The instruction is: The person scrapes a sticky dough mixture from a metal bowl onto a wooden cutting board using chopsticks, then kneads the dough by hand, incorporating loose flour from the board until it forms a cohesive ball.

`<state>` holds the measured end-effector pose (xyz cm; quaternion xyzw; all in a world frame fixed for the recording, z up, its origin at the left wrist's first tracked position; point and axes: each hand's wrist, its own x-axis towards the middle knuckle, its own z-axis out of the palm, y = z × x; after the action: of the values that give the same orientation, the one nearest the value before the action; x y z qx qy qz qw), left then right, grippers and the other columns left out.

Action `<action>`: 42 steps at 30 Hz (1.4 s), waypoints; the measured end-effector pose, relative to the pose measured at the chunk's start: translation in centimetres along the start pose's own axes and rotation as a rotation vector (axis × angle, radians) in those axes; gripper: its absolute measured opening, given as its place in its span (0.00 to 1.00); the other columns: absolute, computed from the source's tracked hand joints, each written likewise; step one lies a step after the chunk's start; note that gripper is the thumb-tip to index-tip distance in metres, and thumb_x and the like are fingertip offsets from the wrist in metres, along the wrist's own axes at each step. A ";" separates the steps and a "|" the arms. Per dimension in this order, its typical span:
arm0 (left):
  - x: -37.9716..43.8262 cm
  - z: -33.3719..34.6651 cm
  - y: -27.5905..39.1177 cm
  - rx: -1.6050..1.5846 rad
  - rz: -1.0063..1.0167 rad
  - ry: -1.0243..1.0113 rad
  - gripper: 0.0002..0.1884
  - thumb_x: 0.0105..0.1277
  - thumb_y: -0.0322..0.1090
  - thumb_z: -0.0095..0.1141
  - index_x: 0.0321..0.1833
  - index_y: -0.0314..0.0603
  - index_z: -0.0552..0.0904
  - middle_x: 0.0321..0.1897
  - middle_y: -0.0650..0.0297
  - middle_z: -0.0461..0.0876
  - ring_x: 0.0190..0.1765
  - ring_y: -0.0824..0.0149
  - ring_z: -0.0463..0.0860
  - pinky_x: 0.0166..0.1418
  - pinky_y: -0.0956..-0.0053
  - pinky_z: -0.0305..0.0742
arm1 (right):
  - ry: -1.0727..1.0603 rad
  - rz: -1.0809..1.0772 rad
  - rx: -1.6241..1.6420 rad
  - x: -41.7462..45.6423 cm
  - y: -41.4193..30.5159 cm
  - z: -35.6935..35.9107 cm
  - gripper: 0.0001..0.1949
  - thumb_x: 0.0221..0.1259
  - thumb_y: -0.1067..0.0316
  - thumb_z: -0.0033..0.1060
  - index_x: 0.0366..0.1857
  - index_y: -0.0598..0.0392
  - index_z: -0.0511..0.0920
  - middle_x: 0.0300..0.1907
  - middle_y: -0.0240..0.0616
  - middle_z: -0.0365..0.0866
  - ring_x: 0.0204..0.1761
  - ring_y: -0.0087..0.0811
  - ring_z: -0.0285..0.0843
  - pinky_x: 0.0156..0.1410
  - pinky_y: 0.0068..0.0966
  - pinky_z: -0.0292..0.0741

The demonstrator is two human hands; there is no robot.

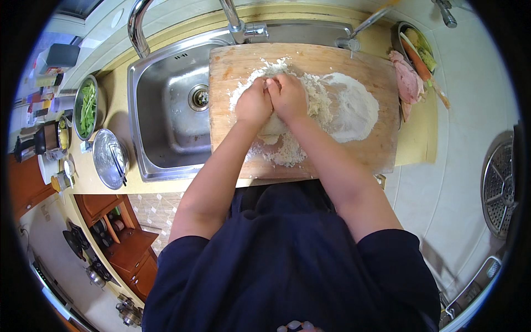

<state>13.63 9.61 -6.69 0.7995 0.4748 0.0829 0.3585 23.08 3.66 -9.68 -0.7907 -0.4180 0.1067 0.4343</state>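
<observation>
On a wooden cutting board (377,155), a pale lump of dough (273,128) lies mostly hidden beneath both hands. My left hand (254,103) presses on it, fingers curled inward. Against it, thumbs close together, my right hand (291,98) bears on the same lump with its fingers bent. Crumbly bits of floury dough (286,152) are scattered around the hands, above and below. Right of my right hand spreads a patch of dry white flour (360,108). The fingertips and the underside of the dough are out of sight.
The board covers the right part of a steel sink (170,103) with a chrome faucet (236,27). Leftward stand a bowl of green vegetables (87,108) and a metal bowl (108,162) with chopsticks. Raw meat (407,79) and a carrot (415,58) lie at right.
</observation>
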 end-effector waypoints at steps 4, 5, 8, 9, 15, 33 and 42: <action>-1.9 -0.9 0.7 -0.039 0.337 0.204 0.09 0.70 0.38 0.50 0.45 0.44 0.82 0.34 0.51 0.86 0.39 0.45 0.84 0.47 0.53 0.77 | -0.285 0.279 0.187 -0.5 -2.8 -3.7 0.19 0.71 0.50 0.48 0.44 0.53 0.84 0.43 0.51 0.85 0.46 0.55 0.82 0.52 0.45 0.76; -2.5 -0.7 0.5 -0.013 0.452 0.275 0.08 0.69 0.37 0.51 0.44 0.44 0.82 0.33 0.52 0.86 0.38 0.46 0.84 0.46 0.53 0.76 | -0.312 0.275 0.202 -1.0 -3.1 -4.1 0.20 0.71 0.50 0.47 0.46 0.53 0.84 0.44 0.52 0.85 0.47 0.55 0.82 0.53 0.45 0.76; -4.7 0.6 -0.3 -0.033 0.449 0.322 0.07 0.66 0.34 0.55 0.44 0.47 0.82 0.38 0.55 0.84 0.44 0.49 0.82 0.48 0.56 0.75 | -0.284 0.232 0.197 -3.7 -4.1 -4.7 0.19 0.72 0.51 0.47 0.47 0.54 0.83 0.44 0.52 0.84 0.46 0.56 0.81 0.51 0.46 0.76; -5.5 0.9 -0.5 -0.045 0.443 0.314 0.08 0.65 0.34 0.55 0.45 0.47 0.83 0.40 0.56 0.83 0.46 0.51 0.82 0.49 0.57 0.75 | -0.192 0.196 0.158 -5.1 -4.1 -4.4 0.17 0.71 0.53 0.48 0.45 0.54 0.82 0.41 0.51 0.84 0.43 0.56 0.81 0.49 0.47 0.75; -8.5 2.8 -3.7 0.160 0.477 0.455 0.13 0.67 0.37 0.55 0.53 0.48 0.83 0.51 0.59 0.82 0.51 0.55 0.80 0.57 0.58 0.69 | -0.033 -0.198 0.068 -8.8 -1.2 -1.9 0.08 0.65 0.61 0.53 0.31 0.52 0.77 0.31 0.47 0.77 0.33 0.52 0.75 0.39 0.47 0.71; -6.2 -1.4 -4.4 0.114 0.597 -0.037 0.36 0.62 0.52 0.62 0.72 0.49 0.70 0.69 0.52 0.70 0.73 0.46 0.65 0.75 0.45 0.56 | -0.375 -0.009 0.036 -1.7 0.8 -8.9 0.21 0.62 0.50 0.66 0.53 0.52 0.82 0.55 0.43 0.82 0.59 0.42 0.78 0.64 0.38 0.73; -8.5 4.0 -4.5 0.547 0.663 0.093 0.46 0.51 0.63 0.69 0.74 0.60 0.68 0.76 0.56 0.61 0.78 0.45 0.57 0.77 0.40 0.49 | -0.397 -0.221 -0.008 -10.1 6.9 -8.9 0.66 0.25 0.42 0.88 0.79 0.39 0.52 0.80 0.54 0.42 0.80 0.61 0.41 0.80 0.53 0.53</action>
<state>7.82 2.06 -10.76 0.9698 0.2122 0.1005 0.0656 25.39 -11.19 -11.70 -0.7055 -0.5797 0.2104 0.3494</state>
